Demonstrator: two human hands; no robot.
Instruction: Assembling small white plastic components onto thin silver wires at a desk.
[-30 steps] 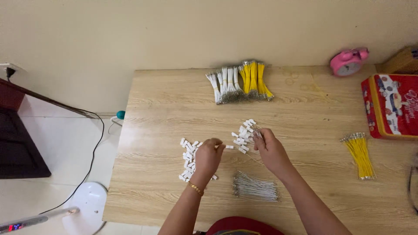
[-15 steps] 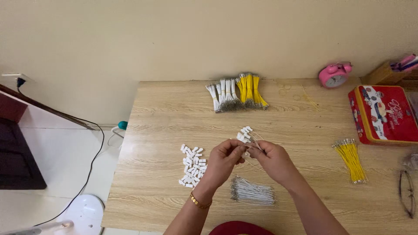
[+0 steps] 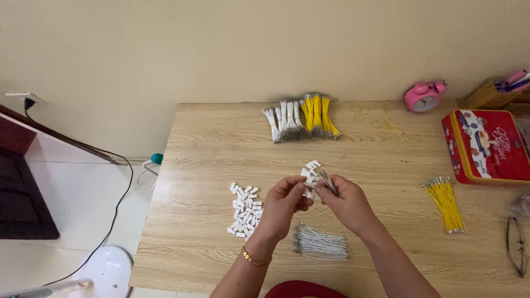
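Both hands pinched above loose wire pile (image 3: 321,243): left hand (image 3: 284,204) on white connector (image 3: 307,193), right hand (image 3: 345,201) on thin wires w/ connectors (image 3: 317,174). Light, floppy; prob best gripped nr ends.

Soft, even daylight fills the scene, bright without harsh glare. The wooden bench (image 3: 386,160) is evenly lit, and only faint, short shadows sit under the hands and wire bundles. The white floor (image 3: 72,204) at left looks slightly washed out. Focus is fairly sharp throughout; fine wires blur together, and the bench edges bow mildly from wide-angle distortion.
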